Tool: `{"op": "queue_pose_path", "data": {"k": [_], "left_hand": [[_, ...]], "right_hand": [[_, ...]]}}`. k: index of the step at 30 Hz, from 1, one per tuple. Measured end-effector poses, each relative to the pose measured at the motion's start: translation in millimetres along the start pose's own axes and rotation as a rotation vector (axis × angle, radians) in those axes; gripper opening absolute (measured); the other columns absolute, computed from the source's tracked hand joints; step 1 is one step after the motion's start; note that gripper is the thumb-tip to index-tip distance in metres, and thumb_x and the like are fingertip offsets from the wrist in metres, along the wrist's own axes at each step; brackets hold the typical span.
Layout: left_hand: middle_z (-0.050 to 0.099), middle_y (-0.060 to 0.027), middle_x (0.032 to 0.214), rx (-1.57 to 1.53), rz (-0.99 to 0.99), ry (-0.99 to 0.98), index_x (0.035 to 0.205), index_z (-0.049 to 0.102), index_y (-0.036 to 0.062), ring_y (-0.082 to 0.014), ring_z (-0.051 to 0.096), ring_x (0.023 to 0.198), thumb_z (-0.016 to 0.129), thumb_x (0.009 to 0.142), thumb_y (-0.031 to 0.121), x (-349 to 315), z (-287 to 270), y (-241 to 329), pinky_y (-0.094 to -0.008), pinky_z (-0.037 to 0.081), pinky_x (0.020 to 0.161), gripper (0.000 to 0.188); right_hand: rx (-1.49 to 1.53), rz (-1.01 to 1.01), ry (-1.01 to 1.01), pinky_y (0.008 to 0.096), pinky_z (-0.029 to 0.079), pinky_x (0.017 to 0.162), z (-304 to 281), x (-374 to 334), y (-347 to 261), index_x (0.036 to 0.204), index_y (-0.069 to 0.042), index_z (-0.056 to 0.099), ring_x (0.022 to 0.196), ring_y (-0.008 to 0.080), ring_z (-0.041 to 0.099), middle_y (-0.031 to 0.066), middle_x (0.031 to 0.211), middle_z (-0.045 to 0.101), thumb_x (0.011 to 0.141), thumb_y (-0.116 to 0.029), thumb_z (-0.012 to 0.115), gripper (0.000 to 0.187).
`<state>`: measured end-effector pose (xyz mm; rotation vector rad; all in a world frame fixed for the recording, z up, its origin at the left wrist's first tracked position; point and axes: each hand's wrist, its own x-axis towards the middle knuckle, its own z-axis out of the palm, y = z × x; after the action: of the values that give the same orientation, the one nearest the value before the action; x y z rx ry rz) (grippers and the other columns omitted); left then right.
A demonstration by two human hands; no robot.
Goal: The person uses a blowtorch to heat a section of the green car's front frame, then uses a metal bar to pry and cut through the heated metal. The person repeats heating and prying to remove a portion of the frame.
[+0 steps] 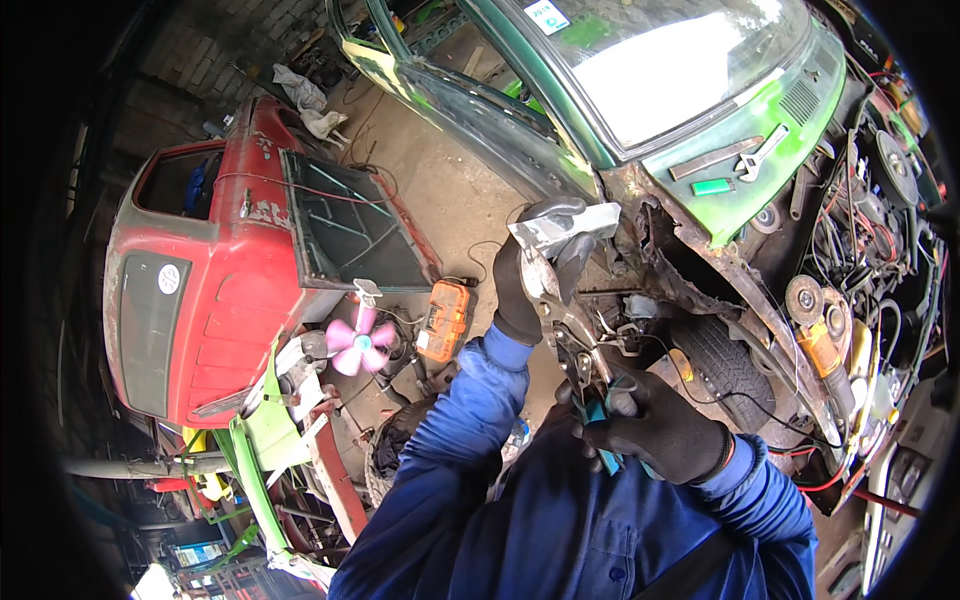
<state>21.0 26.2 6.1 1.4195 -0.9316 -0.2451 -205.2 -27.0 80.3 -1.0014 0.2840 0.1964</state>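
Observation:
My left hand (518,290), in a dark glove, is closed on a small bent piece of bare sheet metal (590,222) in front of my chest. In my gloved right hand (668,432) are the teal handles of a pair of tin snips (568,318), its fingers wrapped round them. The snips point up and away from me, and their jaws meet the lower edge of the metal piece. Whether the blades are cutting into it cannot be made out. Just beyond the hands is the rusted, torn fender edge (690,265) of a green car.
An adjustable wrench (763,153), a flat metal bar (715,158) and a green block (712,187) lie on the green cowl panel (725,205). An angle grinder (825,355) rests at the right. Leftward stand a pink fan (362,342), an orange case (443,320) and a red vehicle body (250,325).

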Motion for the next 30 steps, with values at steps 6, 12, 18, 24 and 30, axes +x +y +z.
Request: {"op": "queue_pose_path", "data": {"k": [6,12,18,24,30], "left_hand": [[0.072,-0.0114,0.129,0.038,0.218,-0.161,0.136,0.066,-0.0018,-0.0214,0.071,0.118,0.076,0.091,-0.010,9.8,-11.8,-0.3,-0.0343,0.058,0.102,0.047],[0.071,-0.0123,0.135,0.053,0.257,-0.163,0.137,0.066,-0.0013,-0.0217,0.070,0.123,0.078,0.089,-0.011,16.9,-19.0,4.2,-0.0350,0.058,0.102,0.050],[0.069,-0.0174,0.139,-0.479,-0.035,0.136,0.142,0.062,-0.0033,-0.0263,0.069,0.123,0.078,0.090,-0.009,6.8,7.8,13.9,-0.0366,0.060,0.100,0.055],[0.069,-0.0187,0.139,-0.344,-0.007,0.003,0.142,0.062,-0.0052,-0.0270,0.068,0.125,0.078,0.094,-0.004,6.0,4.8,11.1,-0.0355,0.061,0.101,0.050],[0.070,-0.0191,0.137,-0.124,0.163,-0.044,0.139,0.062,-0.0068,-0.0244,0.071,0.116,0.079,0.097,0.003,2.0,2.4,7.5,-0.0359,0.061,0.097,0.047]], "right_hand": [[-0.226,-0.006,0.063,0.0354,0.052,0.072,-1.2,-3.8,1.6,0.117,-0.005,0.062,0.080,0.0158,0.065,0.0078,0.090,0.064,0.092,-0.009,0.070,0.026],[-0.453,-0.188,0.138,0.0409,0.052,0.079,1.3,1.1,16.1,0.121,-0.004,0.060,0.085,0.0261,0.067,0.0126,0.092,0.065,0.088,-0.008,0.071,0.035],[-0.619,-0.215,0.232,0.0414,0.054,0.091,6.4,10.2,26.8,0.130,-0.004,0.059,0.097,0.0266,0.067,0.0129,0.104,0.066,0.084,-0.004,0.067,0.046],[-0.620,-0.179,0.288,0.0412,0.054,0.090,10.8,10.0,30.5,0.128,-0.004,0.059,0.092,0.0282,0.064,0.0150,0.104,0.066,0.085,-0.006,0.067,0.044],[-0.519,-0.128,0.201,0.0384,0.053,0.088,8.1,5.7,23.0,0.143,-0.004,0.053,0.093,0.0199,0.063,0.0085,0.106,0.067,0.087,-0.005,0.070,0.058]]}}
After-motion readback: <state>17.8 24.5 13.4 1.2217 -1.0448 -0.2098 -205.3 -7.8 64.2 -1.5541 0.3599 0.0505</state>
